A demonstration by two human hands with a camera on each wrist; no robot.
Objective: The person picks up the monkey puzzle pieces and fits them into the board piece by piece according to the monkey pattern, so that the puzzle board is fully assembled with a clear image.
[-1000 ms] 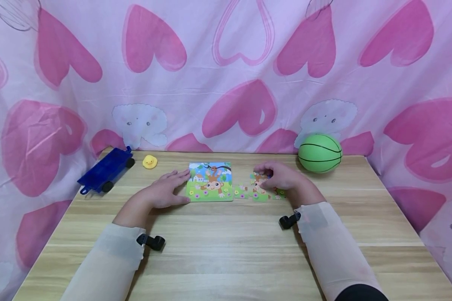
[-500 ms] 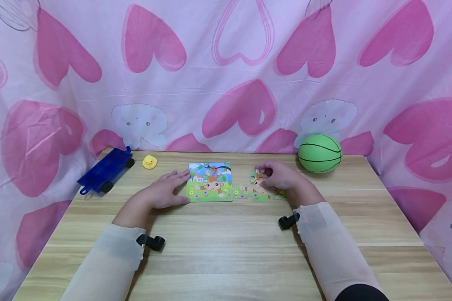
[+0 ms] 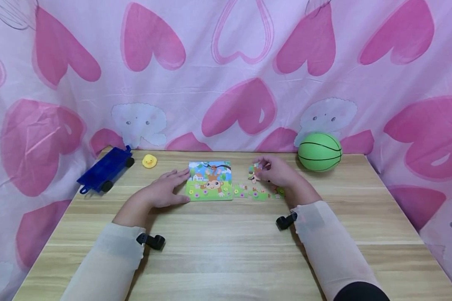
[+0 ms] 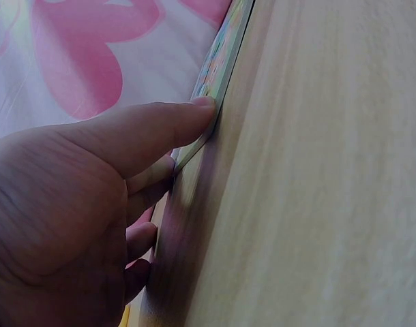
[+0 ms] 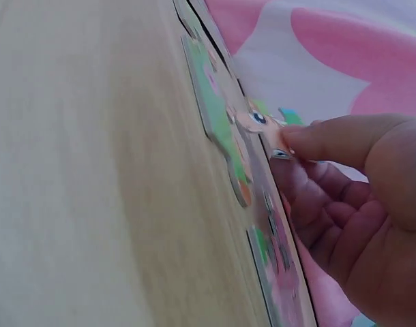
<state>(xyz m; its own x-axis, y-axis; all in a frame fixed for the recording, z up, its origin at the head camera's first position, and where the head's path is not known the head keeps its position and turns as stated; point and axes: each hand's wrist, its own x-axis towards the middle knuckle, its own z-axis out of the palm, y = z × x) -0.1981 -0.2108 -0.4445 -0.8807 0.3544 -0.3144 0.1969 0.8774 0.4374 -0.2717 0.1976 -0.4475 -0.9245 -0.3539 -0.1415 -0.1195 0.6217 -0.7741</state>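
Note:
A square jigsaw puzzle (image 3: 209,180) with a monkey picture lies flat on the table. My left hand (image 3: 163,190) rests at its left edge, fingers extended. In the left wrist view the thumb (image 4: 150,131) presses on the puzzle's near corner. To the right, my right hand (image 3: 280,171) pinches a puzzle piece between thumb and fingers. That puzzle piece (image 5: 259,124) shows part of the monkey's face and is raised off the table. Below and beside the right hand lie loose puzzle pieces, among them a green one with a flower (image 3: 259,194) and a small one (image 3: 241,191) near the puzzle.
A blue toy cart (image 3: 107,170) with black wheels stands at the back left. Beside it sits a small yellow rubber duck (image 3: 149,161). A green ball (image 3: 320,152) is at the back right, behind the right hand. A pink heart-patterned curtain (image 3: 188,100) hangs behind the table (image 3: 218,251).
My right hand has lifted the monkey-face puzzle piece off the table and drawn it slightly away, uncovering the row of green pieces. The left hand has stayed at the puzzle's edge.

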